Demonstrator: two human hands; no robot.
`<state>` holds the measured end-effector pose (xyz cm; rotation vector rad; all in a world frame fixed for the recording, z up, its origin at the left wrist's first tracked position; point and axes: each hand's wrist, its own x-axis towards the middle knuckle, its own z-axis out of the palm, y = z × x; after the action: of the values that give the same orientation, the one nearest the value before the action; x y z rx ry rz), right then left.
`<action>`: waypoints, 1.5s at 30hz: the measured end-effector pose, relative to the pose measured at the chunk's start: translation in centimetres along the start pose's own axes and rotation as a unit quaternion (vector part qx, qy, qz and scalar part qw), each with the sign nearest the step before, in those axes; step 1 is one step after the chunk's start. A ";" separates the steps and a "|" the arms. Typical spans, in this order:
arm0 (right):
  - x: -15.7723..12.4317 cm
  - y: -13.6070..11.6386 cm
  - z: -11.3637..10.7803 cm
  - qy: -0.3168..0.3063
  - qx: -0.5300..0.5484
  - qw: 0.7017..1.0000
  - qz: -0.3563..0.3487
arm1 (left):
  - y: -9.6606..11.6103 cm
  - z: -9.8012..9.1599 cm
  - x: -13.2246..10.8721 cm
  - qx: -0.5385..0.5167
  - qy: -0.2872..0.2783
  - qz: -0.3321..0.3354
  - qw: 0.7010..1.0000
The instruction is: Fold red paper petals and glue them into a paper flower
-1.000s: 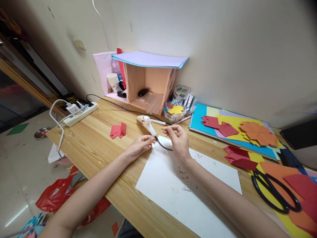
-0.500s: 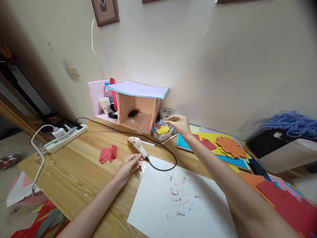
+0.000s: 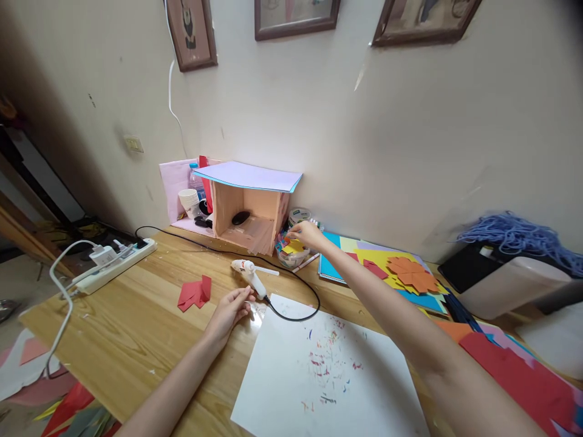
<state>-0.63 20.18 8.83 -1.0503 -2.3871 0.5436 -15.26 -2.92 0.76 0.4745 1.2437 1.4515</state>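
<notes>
While a large white sheet of paper (image 3: 277, 394) marked with coloured smudges is lying across the lower centre of the frame, the left hand (image 3: 228, 314) is resting on the pale wooden worktop (image 3: 136, 346) just left of its upper corner. Its fingers are curling, thumb and fingertips coming close together beside the handle of a white glue gun (image 3: 254, 281); whether they are pinching anything, I cannot tell. That glue gun is lying near the centre, a translucent white stick (image 3: 268, 271) jutting rightward from it and a thin black cord (image 3: 294, 319) looping over the sheet's top edge. Left of it, a folded piece of red paper (image 3: 194, 294) is sitting apart.

Farther back, the right hand (image 3: 306, 235) is hovering over a clear plastic container (image 3: 291, 260) of colourful scraps, fingertips drawing together above a yellow paper piece (image 3: 293, 247); I cannot tell whether they are gripping something. Behind, left of that container, an open peach-coloured box (image 3: 259, 227) is standing under a lavender sheet roof (image 3: 250, 175). Brown-framed pictures (image 3: 297, 29) are hanging along the top.
</notes>
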 end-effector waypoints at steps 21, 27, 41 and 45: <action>-12.0 -4.6 5.0 0.028 0.080 0.996 0.029 | 4.6 -5.1 -1.0 0.363 0.349 0.337 0.795; -13.0 -5.9 10.5 -0.055 0.081 0.995 0.026 | 5.1 -12.0 2.0 0.504 0.254 0.236 0.791; -11.4 -5.8 10.8 -0.006 0.211 0.977 0.023 | 3.7 -9.1 1.1 0.549 0.146 0.196 0.799; -12.8 -5.4 9.6 0.001 0.301 0.952 0.060 | 3.3 -8.8 1.6 0.535 0.134 0.210 0.807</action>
<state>-1.49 5.47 0.57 -0.9052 -1.9505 1.2155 -24.58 -4.67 -0.12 1.4044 2.2694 1.0340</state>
